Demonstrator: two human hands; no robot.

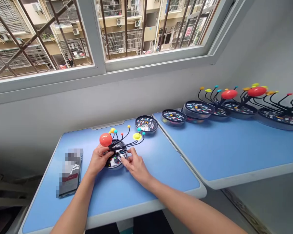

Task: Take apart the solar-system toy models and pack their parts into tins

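A solar system model [113,162] with a round black base stands on the blue table before me. A big red ball [105,139] tops its central post, and several thin curved black arms carry small coloured planets, among them a yellow ringed one [137,136]. My left hand [98,160] is closed on the model just under the red ball, its thumb near the post. My right hand [136,166] is at the right rim of the base, thumb and forefinger bent around that edge. The fingertips under the arms are partly hidden.
Another round base [146,124] sits at the table's back right corner. More bases [174,116] and finished-looking models [241,105] line the back of the adjoining table [224,152]. A partly blurred flat package [70,174] lies on the left. Wall and barred window are behind.
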